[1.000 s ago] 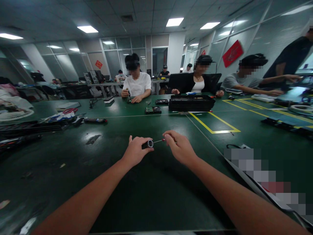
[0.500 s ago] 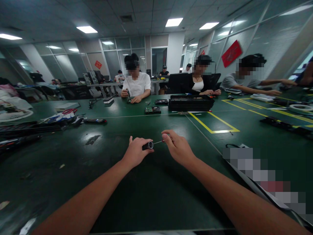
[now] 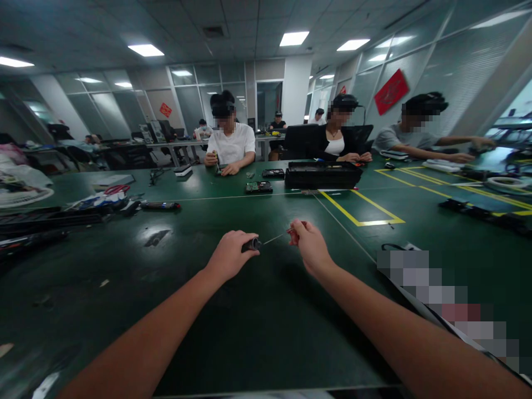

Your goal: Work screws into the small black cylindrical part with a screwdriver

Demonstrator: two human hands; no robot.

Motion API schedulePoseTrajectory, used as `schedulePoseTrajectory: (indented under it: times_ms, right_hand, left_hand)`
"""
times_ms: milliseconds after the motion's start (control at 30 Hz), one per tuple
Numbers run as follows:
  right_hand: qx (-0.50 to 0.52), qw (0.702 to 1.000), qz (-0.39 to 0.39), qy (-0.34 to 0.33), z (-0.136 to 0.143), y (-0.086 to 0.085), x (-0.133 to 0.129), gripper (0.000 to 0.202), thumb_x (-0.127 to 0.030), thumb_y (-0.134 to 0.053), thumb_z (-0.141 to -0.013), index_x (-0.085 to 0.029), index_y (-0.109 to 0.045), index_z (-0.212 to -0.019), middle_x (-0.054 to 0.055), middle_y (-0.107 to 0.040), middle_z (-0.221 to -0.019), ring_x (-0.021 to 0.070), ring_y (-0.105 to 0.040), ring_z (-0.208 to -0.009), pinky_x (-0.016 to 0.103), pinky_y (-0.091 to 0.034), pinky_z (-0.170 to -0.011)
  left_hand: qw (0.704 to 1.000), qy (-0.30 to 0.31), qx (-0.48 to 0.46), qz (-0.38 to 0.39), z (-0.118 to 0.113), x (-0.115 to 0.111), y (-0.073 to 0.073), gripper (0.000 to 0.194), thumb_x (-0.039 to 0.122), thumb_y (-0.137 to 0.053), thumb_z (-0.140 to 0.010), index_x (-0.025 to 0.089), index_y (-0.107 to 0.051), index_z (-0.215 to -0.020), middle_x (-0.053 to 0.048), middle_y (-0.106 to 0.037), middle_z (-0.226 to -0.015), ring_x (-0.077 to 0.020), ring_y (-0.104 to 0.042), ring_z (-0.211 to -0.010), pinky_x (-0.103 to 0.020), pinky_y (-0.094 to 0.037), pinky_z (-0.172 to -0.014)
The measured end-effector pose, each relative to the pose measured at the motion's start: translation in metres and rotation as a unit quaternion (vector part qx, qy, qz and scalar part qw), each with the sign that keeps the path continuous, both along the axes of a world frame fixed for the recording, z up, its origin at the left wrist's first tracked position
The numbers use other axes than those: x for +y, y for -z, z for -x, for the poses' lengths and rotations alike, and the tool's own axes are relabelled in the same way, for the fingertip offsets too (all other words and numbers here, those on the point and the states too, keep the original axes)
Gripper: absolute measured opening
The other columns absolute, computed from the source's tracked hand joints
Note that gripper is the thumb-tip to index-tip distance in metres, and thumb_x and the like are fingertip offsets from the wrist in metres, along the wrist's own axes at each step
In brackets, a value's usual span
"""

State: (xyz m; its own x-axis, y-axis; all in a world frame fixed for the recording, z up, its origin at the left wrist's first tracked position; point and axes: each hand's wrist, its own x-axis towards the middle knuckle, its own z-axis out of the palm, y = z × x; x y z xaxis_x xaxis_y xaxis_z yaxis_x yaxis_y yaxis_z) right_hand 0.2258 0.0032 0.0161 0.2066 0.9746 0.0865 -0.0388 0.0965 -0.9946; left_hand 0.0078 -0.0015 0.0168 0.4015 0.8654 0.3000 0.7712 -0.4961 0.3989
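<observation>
My left hand (image 3: 230, 252) is closed round a short dark cylinder (image 3: 251, 244), whose round open end faces right. From near that end a thin metal rod (image 3: 273, 239) runs up toward my right hand (image 3: 306, 244). The fingers of my right hand are curled together at the rod's far end. What sits at that end is partly hidden and blurred by the fingers. Both hands are above the dark green table (image 3: 249, 332).
Circuit board (image 3: 258, 187) and long black casing (image 3: 323, 176) lie ahead. A dark tool-like stick (image 3: 160, 205) and a pile of cables (image 3: 112, 197) are at left. Yellow tape (image 3: 380, 223) marks the right side. Several people sit across the table.
My right hand has moved a little to the right, away from the cylinder, and its fingers have curled in more. More of the rod's length shows right of the cylinder. My left hand barely moved.
</observation>
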Motion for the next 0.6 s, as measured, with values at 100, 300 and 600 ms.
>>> schedulePoseTrajectory:
  times_ms: [100,300,600]
  right_hand:
    - [-0.048,0.999,-0.019,0.004,0.0,-0.002,-0.004,0.026,-0.044,-0.05,-0.091,-0.021,-0.058,-0.085,0.003,-0.059,-0.074,0.0177,-0.056,-0.067,0.032,-0.049,-0.062]
    - [-0.121,0.99,-0.066,0.015,0.001,-0.005,-0.008,0.032,-0.049,-0.05,-0.092,-0.019,-0.061,-0.092,0.003,-0.063,-0.077,0.0172,-0.058,-0.067,0.033,-0.048,-0.064]
    - [-0.188,0.974,-0.127,0.016,-0.001,-0.003,-0.007,0.041,-0.044,-0.056,-0.091,-0.019,-0.066,-0.122,0.007,-0.072,-0.097,0.0207,-0.065,-0.081,0.035,-0.051,-0.073]
  left_hand:
    - [0.999,0.001,0.008,0.038,0.002,0.003,0.005,0.037,0.035,-0.068,-0.086,0.027,-0.066,-0.122,-0.004,-0.066,-0.104,-0.0235,-0.057,-0.098,-0.038,-0.044,-0.086]
    - [0.998,-0.015,-0.043,0.05,0.001,0.001,0.003,0.028,0.037,-0.066,-0.087,0.026,-0.067,-0.112,-0.003,-0.065,-0.105,-0.0222,-0.059,-0.097,-0.036,-0.047,-0.083]
    - [0.982,-0.021,-0.155,0.101,-0.008,-0.009,-0.008,0.04,0.031,-0.051,-0.093,0.023,-0.051,-0.133,-0.007,-0.06,-0.127,-0.0223,-0.055,-0.115,-0.038,-0.042,-0.1]
